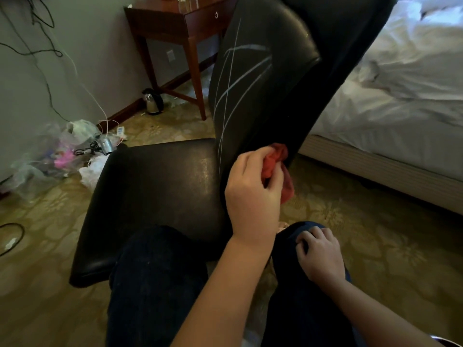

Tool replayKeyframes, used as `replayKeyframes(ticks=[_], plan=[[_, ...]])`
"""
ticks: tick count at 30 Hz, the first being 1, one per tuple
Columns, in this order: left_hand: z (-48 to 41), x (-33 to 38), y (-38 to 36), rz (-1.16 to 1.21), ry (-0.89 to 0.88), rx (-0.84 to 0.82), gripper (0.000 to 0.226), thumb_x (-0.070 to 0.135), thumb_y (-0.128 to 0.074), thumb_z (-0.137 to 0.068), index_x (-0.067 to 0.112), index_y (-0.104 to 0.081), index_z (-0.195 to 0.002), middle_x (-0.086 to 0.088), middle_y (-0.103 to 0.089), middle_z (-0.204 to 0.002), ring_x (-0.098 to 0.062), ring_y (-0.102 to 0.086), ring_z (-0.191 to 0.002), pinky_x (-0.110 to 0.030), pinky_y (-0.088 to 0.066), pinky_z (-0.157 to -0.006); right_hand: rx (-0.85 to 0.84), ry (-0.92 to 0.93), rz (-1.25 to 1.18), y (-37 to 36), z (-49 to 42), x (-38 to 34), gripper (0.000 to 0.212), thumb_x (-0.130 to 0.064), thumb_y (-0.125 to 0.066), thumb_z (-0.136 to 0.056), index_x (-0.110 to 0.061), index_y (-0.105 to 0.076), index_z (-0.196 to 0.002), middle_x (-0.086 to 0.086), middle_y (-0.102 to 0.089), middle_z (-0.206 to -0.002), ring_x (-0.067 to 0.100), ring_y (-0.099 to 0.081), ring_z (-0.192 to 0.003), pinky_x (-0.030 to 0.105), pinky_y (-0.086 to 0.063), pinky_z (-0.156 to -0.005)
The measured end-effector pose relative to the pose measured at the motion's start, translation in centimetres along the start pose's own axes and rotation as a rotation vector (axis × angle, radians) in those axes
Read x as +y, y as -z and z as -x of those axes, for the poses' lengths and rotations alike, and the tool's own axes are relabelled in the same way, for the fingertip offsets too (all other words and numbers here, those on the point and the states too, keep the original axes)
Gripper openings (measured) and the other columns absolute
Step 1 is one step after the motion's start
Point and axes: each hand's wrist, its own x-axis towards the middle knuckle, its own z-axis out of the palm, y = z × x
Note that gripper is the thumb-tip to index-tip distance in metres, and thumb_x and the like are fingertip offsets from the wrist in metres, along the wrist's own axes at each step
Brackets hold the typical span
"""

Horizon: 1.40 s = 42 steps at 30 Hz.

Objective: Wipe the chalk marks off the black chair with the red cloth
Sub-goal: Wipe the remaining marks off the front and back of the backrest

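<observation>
On my far left, plastic bags (75,131) lie on the patterned carpet by the wall, and a kettle (152,101) stands on the floor near a wooden table (175,23). The black chair (155,186) fills the middle of my view: its seat is toward me and its back rises at the right of the seat. The chalk marks (240,78) are long pale lines that cross each other on the chair back, and they run from near the top down almost to the seat. Just right of the lowest line, the left hand (253,194) is at the bottom of the chair back. Its fingers are curled around the red cloth (273,161), which is bunched in the grip; one part sticks out above the fingers and touches the chair back, another part hangs beside the hand. The cloth is below the marks. More to the right, the right hand (318,254) rests on a knee in dark trousers with loosely bent fingers, holding nothing. A bed (400,83) with white sheets is at the far right
</observation>
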Motion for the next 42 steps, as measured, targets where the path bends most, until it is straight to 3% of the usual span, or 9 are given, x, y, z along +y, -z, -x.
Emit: replayKeyframes(ticks=[3,7,12,20,23,27,34,38,42], plan=[[-0.3,0.8,0.2,0.053,0.027,0.020,0.019,0.012,-0.071,-0.088,0.009,-0.071,-0.107,0.003,-0.068,-0.099,-0.002,-0.059,-0.093,-0.006,-0.043,-0.085,0.004,0.004,0.009,-0.1,-0.1,-0.3,0.010,-0.028,-0.060,-0.090,-0.025,-0.069,-0.089,-0.006,-0.060,-0.094,0.020,-0.048,-0.099,0.037,-0.042,-0.087],[-3.9,3.8,0.2,0.120,-0.098,0.071,0.017,0.013,-0.069,-0.090,0.008,-0.069,-0.107,0.000,-0.068,-0.099,-0.001,-0.058,-0.091,-0.007,-0.044,-0.085,0.004,0.005,-0.003,0.1,0.2,-0.3,0.009,-0.026,-0.061,-0.090,-0.024,-0.070,-0.089,-0.005,-0.060,-0.093,0.021,-0.048,-0.097,0.037,-0.043,-0.084],[-4.4,3.2,-0.3,0.010,-0.194,0.061,0.020,0.012,-0.066,-0.090,0.005,-0.068,-0.108,-0.005,-0.067,-0.103,-0.011,-0.063,-0.095,-0.017,-0.049,-0.088,-0.001,0.007,-0.011,0.2,0.3,0.1,0.009,-0.027,-0.060,-0.091,-0.025,-0.069,-0.091,-0.006,-0.059,-0.094,0.020,-0.048,-0.097,0.036,-0.043,-0.085],[3.0,-3.7,0.6,-0.135,-0.001,-0.169,0.023,0.010,-0.071,-0.086,0.007,-0.071,-0.109,-0.002,-0.069,-0.103,-0.012,-0.066,-0.096,-0.028,-0.055,-0.086,0.036,0.017,-0.045,-0.2,0.2,0.1,0.005,-0.023,-0.065,-0.087,-0.023,-0.069,-0.083,-0.005,-0.059,-0.089,0.020,-0.049,-0.095,0.038,-0.044,-0.085],[2.0,-2.2,1.3,-0.063,-0.050,-0.104,0.024,0.004,-0.072,-0.085,0.004,-0.071,-0.109,-0.005,-0.071,-0.105,-0.013,-0.066,-0.100,-0.024,-0.052,-0.091,0.048,0.023,-0.043,-0.2,0.4,0.0,0.004,-0.023,-0.065,-0.086,-0.023,-0.068,-0.083,-0.006,-0.059,-0.089,0.020,-0.049,-0.095,0.037,-0.044,-0.084],[-3.3,2.7,1.5,0.048,-0.266,0.108,0.026,0.002,-0.073,-0.085,0.002,-0.070,-0.110,-0.007,-0.072,-0.109,-0.013,-0.065,-0.104,-0.012,-0.045,-0.097,0.034,0.013,-0.036,-0.1,0.5,0.3,0.006,-0.024,-0.063,-0.088,-0.024,-0.068,-0.086,-0.006,-0.058,-0.091,0.019,-0.047,-0.095,0.037,-0.044,-0.085],[-4.9,1.1,-0.7,0.023,-0.260,0.077,0.022,0.000,-0.068,-0.086,0.002,-0.068,-0.108,-0.010,-0.069,-0.112,-0.019,-0.065,-0.107,-0.028,-0.053,-0.094,0.020,0.013,-0.034,-0.1,0.2,0.3,0.005,-0.025,-0.064,-0.088,-0.024,-0.069,-0.088,-0.007,-0.059,-0.093,0.018,-0.048,-0.095,0.035,-0.043,-0.084],[-1.3,-3.4,0.3,-0.045,-0.042,0.033,0.018,0.005,-0.066,-0.087,0.008,-0.067,-0.105,-0.002,-0.067,-0.108,-0.010,-0.063,-0.102,-0.022,-0.050,-0.094,0.026,0.022,-0.053,-0.2,0.1,0.3,0.005,-0.024,-0.065,-0.087,-0.023,-0.070,-0.087,-0.007,-0.059,-0.091,0.019,-0.049,-0.094,0.036,-0.046,-0.083],[2.4,-8.4,1.9,-0.147,0.278,-0.172,0.012,0.009,-0.065,-0.090,0.019,-0.060,-0.091,0.008,-0.059,-0.089,-0.004,-0.058,-0.083,-0.023,-0.049,-0.077,0.024,0.016,-0.022,0.0,0.1,0.4,0.008,-0.026,-0.063,-0.088,-0.022,-0.070,-0.090,-0.005,-0.060,-0.094,0.020,-0.049,-0.096,0.037,-0.046,-0.085]])
